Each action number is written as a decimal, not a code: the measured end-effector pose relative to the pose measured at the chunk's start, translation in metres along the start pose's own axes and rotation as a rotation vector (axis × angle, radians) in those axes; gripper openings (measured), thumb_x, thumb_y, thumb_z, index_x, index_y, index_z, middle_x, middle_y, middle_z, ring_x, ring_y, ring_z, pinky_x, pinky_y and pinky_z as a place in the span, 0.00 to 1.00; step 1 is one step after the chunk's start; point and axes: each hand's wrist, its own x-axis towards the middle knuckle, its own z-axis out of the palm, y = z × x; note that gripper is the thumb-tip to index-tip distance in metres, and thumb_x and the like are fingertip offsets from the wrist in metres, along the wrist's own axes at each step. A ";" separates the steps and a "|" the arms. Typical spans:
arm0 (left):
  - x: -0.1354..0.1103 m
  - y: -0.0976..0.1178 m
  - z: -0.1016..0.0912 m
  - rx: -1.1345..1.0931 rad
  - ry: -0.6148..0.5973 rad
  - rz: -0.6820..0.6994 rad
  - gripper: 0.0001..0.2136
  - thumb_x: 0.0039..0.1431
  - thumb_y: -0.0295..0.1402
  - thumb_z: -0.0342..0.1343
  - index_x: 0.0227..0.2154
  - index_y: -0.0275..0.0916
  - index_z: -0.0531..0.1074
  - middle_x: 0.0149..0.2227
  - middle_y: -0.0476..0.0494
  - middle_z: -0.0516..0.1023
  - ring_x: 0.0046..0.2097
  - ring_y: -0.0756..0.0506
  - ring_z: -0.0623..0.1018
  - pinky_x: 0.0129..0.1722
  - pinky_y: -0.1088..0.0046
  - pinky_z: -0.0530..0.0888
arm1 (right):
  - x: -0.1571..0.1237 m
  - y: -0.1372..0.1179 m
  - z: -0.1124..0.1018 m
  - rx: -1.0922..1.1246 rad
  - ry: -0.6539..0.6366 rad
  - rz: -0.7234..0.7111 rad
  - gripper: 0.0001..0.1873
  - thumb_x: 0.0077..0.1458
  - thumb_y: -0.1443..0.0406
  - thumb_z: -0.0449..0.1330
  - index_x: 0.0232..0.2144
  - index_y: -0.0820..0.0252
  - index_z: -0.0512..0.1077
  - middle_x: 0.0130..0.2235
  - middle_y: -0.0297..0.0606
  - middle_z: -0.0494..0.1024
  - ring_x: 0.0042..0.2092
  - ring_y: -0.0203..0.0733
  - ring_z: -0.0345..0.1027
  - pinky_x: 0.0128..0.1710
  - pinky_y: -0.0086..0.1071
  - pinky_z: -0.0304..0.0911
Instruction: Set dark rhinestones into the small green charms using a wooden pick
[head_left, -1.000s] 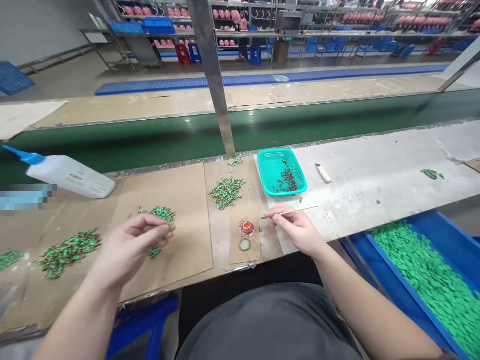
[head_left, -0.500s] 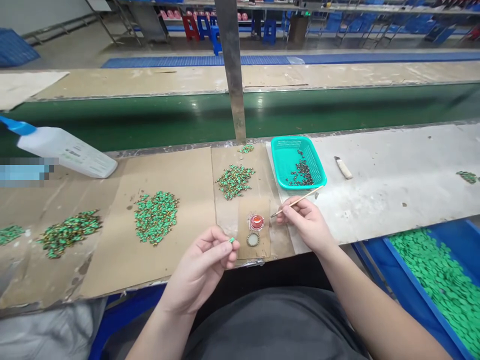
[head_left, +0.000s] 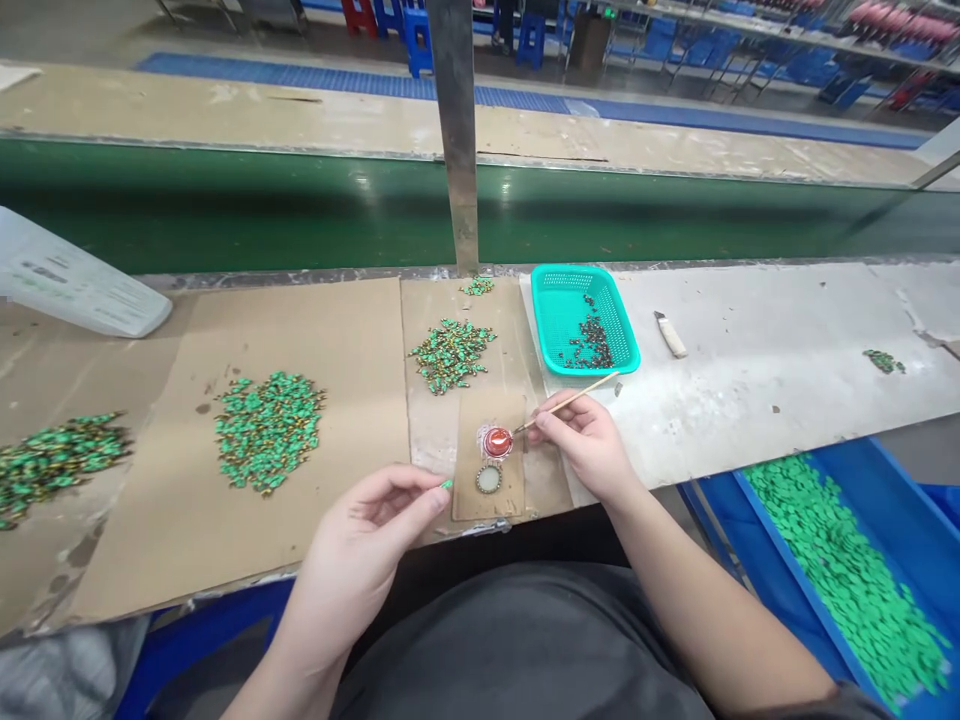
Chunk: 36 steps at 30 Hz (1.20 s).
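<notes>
Between thumb and forefinger my left hand (head_left: 382,520) pinches a small green piece (head_left: 446,485), mostly hidden by the fingertips. My right hand (head_left: 581,440) grips a thin paintbrush (head_left: 566,402), its dark tip at the edge of a red, glossy blob (head_left: 498,441). That blob lies on a small cardboard piece (head_left: 469,508) in front of me. Just below it on the cardboard is a round, pale disc with a beaded dark rim (head_left: 489,480). A heap of small green and gold pieces (head_left: 452,355) lies beyond my left hand.
A turquoise basket (head_left: 537,320) holds small dark pieces. Right of it lies a white-handled cutter (head_left: 670,335). More green-gold heaps (head_left: 270,430) and a white bottle (head_left: 82,275) are on the left. A metal post (head_left: 456,140) rises behind the table; a blue bin (head_left: 806,610) of green pieces stands lower right.
The brush tip has moved left and down to the red blob. My left hand still pinches the green piece, now turned more palm-down. The view has shifted right and tilted down.
</notes>
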 end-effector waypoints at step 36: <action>-0.015 0.020 0.046 -0.306 -0.383 -0.098 0.12 0.64 0.37 0.79 0.29 0.41 0.84 0.50 0.37 0.95 0.57 0.35 0.91 0.52 0.66 0.89 | -0.055 -0.073 0.018 0.160 -0.234 -0.138 0.08 0.70 0.72 0.73 0.44 0.52 0.85 0.44 0.36 0.91 0.48 0.42 0.89 0.54 0.36 0.84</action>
